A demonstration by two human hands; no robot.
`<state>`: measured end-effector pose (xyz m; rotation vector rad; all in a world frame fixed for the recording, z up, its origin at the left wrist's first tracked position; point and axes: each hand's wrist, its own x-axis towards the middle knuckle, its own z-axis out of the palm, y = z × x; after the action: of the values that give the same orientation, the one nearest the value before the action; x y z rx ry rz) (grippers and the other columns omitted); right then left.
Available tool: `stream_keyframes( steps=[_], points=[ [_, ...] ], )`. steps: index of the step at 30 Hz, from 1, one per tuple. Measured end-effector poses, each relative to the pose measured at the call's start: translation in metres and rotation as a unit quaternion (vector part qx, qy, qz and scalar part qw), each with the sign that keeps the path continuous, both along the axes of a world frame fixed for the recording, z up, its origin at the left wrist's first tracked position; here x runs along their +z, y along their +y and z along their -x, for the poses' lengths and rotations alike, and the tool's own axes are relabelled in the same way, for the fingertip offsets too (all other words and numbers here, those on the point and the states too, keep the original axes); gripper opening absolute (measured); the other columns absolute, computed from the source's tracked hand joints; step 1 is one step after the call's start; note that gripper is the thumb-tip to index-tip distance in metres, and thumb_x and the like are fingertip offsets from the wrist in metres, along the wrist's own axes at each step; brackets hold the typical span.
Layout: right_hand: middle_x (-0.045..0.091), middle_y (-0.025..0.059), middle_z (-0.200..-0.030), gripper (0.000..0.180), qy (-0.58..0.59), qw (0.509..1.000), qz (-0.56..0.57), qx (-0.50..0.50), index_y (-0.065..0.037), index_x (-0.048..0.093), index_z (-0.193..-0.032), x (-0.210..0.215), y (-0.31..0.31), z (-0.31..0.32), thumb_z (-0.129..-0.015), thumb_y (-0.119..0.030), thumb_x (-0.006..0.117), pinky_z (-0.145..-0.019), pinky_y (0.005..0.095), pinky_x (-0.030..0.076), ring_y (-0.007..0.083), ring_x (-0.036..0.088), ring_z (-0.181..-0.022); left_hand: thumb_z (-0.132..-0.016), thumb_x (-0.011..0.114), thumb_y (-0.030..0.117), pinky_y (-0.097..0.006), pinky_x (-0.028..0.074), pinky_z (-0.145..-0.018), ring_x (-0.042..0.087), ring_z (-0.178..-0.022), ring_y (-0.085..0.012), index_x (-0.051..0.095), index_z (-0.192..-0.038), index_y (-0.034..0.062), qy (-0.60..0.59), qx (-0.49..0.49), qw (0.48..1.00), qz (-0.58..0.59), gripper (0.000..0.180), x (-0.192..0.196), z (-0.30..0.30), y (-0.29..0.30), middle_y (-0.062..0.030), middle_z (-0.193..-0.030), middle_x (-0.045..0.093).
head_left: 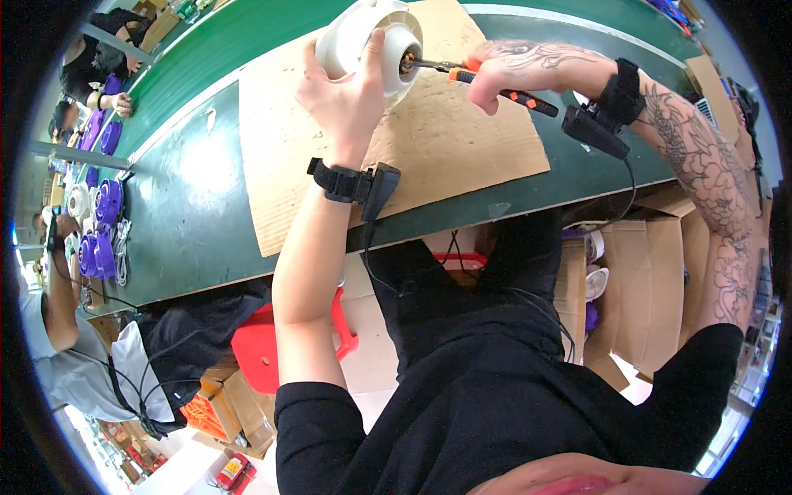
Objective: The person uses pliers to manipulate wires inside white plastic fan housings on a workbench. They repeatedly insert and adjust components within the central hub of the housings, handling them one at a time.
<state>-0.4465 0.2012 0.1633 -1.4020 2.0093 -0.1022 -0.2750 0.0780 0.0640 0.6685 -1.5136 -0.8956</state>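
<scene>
Near the top of the view, my left hand (351, 99) grips a white round plastic housing (351, 37), its thumb laid along the near face. The housing is tilted so its round opening faces right, with copper-coloured parts showing inside. Closed around pliers with orange and black handles (528, 102), my right hand (495, 73) holds them from the right. The metal jaws of the pliers reach the opening; whether they grip anything there I cannot tell. Beneath both hands lies a flat cardboard sheet (462, 148) on the dark green table (190, 223).
A green belt (214, 49) runs along the table's far side. Purple and white housings (103, 202) stand at the left, near co-workers' arms (62, 289). Open cardboard boxes (643, 289) with white parts are below the table at right. A red stool (257, 351) stands at lower left.
</scene>
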Motion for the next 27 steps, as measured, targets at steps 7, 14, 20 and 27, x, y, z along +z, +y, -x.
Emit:
stream_keyframes(
  steps=[7,14,20,27],
  points=[
    [0.06,0.0171,-0.081,0.056,0.012,0.999,0.049,-0.017,0.004,0.064,-0.094,-0.033,0.004,0.004,-0.065,-0.043,0.068,-0.074,0.0387,0.048,0.0288,0.061,-0.08,-0.085,0.087,0.034,-0.03,0.059,-0.072,0.072,-0.081,-0.017,0.064,-0.109,-0.005,-0.005,0.026,0.998,0.052,0.052,-0.014,0.006,-0.012,-0.0148,-0.095,0.074],
    [0.067,0.0187,-0.083,0.055,0.299,0.887,0.339,0.093,0.003,0.064,-0.104,-0.046,-0.006,0.001,-0.068,-0.038,0.067,-0.078,0.0438,0.051,0.0356,0.068,-0.083,-0.083,0.088,0.037,-0.029,0.059,-0.068,0.072,-0.083,-0.0185,0.061,-0.108,-0.0058,0.04,0.038,0.997,0.049,0.056,0.004,0.003,-0.031,-0.0165,-0.098,0.071],
    [0.051,0.0019,-0.065,0.032,-0.075,0.993,0.08,-0.032,-0.01,0.064,-0.076,-0.054,-0.026,0.012,-0.074,-0.042,0.066,-0.048,0.0355,0.036,0.0173,0.05,-0.052,-0.083,0.089,0.035,-0.03,0.059,-0.072,0.07,-0.085,-0.0187,0.061,-0.108,-0.006,-0.018,0.056,0.995,0.081,0.056,-0.005,-0.004,-0.038,-0.0151,-0.1,0.07],
    [0.046,0.0019,-0.082,0.044,-0.832,0.553,-0.047,0.002,-0.007,0.055,-0.103,-0.114,0.005,-0.023,-0.073,-0.038,0.061,-0.077,0.0342,0.041,0.0173,0.045,-0.074,-0.085,0.087,0.03,-0.031,0.056,-0.078,0.066,-0.088,-0.0178,0.057,-0.111,-0.0054,0.031,0.026,0.978,0.203,0.053,-0.006,-0.004,-0.04,-0.0127,-0.103,0.066]
  ],
)
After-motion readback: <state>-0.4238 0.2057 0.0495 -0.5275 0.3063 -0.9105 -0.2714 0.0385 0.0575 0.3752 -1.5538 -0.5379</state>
